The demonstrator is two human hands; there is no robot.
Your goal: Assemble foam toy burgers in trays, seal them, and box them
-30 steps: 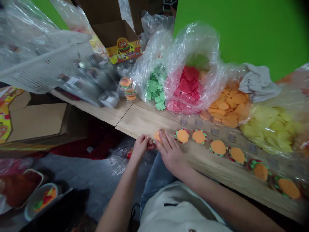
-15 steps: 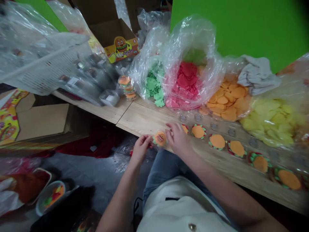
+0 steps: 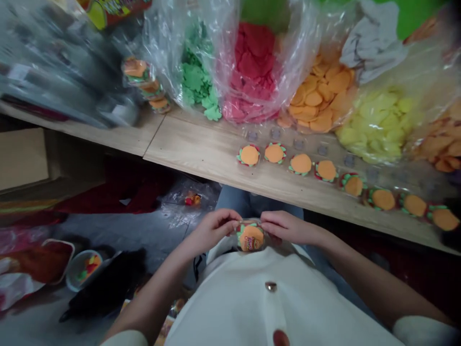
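A toy burger (image 3: 251,237) in a clear plastic pack, with an orange top bearing print, is held close to my body, below the table edge. My left hand (image 3: 216,228) pinches its left side between thumb and fingers. On the other side, my right hand (image 3: 286,227) grips the pack's upper right edge with bent fingers. Along the wooden table (image 3: 194,149) runs a row of several similar burgers, among them one at the left end (image 3: 249,155), each with a plain orange top over green and red layers. Small clear plastic pieces (image 3: 298,143) lie behind them.
Behind the row stand open plastic bags of green pieces (image 3: 198,81), red pieces (image 3: 252,72), orange discs (image 3: 320,96) and yellow pieces (image 3: 378,120). A stack of packed burgers (image 3: 147,86) is at the left. On the floor are a tub (image 3: 74,271) and a cardboard box (image 3: 23,158).
Both hands have drawn the packed burger off the table edge toward my body. My right hand now grips it too. The view has tilted down.
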